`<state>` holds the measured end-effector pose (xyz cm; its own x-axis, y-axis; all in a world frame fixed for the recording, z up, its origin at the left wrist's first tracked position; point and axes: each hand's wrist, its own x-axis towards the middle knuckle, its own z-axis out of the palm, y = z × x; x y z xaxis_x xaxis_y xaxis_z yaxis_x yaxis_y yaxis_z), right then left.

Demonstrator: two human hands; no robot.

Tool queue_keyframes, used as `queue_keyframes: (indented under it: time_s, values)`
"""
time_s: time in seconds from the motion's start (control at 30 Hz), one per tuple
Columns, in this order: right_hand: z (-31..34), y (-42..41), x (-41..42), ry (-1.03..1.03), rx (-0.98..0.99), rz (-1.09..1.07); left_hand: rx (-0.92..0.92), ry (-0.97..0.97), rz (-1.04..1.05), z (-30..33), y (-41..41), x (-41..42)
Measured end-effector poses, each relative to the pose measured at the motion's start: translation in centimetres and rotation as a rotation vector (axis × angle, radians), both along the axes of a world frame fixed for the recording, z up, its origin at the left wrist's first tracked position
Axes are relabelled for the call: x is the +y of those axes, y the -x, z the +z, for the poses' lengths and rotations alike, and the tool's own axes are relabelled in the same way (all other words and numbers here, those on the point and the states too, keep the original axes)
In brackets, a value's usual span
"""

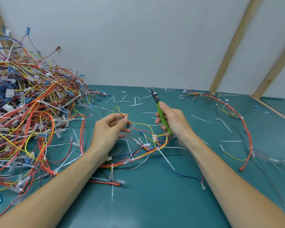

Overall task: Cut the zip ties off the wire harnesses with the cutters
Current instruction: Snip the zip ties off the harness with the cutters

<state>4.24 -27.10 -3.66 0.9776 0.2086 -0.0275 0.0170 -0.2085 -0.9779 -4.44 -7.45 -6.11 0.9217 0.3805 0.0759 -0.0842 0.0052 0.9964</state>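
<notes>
A wire harness [148, 149] of red, yellow, orange and blue wires lies across the green mat in front of me, bound by white zip ties [158, 148]. My left hand [110, 129] pinches a yellow wire of this harness between thumb and fingertips, lifted above the mat. My right hand [173, 122] grips the green handles of the cutters [161, 111], whose metal jaws point up and away, clear of the wires.
A big tangled heap of harnesses [26, 112] fills the left side. Another harness [234, 116] curves along the right. Cut zip-tie pieces [135, 102] are scattered over the green mat [155, 203]. A white wall and wooden struts [229, 51] rise behind.
</notes>
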Motion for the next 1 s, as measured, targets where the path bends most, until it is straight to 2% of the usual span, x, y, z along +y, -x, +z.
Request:
queue_keyframes:
  time_s: [0.13,0.3,0.53,0.77,0.87,1.0]
  values:
    - [0.4,0.1,-0.2,-0.058,0.077,0.086,0.03,0.037,0.002,0.2,0.0,-0.1]
    - [0.6,-0.1,-0.7,-0.019,0.058,0.13,0.023,0.03,-0.001,0.4,0.0,-0.1]
    - [1.3,-0.3,-2.1,0.321,0.058,0.272,-0.122,0.102,0.088,1.0,-0.1,0.2]
    - [2.0,0.1,-2.8,0.642,0.018,0.427,-0.275,0.029,0.087,1.0,0.0,-0.1]
    - [1.9,0.0,-3.1,0.607,0.058,0.496,-0.267,-0.017,0.089,0.6,-0.2,-0.1]
    - [1.8,-0.5,-3.2,0.437,0.043,0.431,-0.242,-0.001,0.073,0.3,-0.2,0.1]
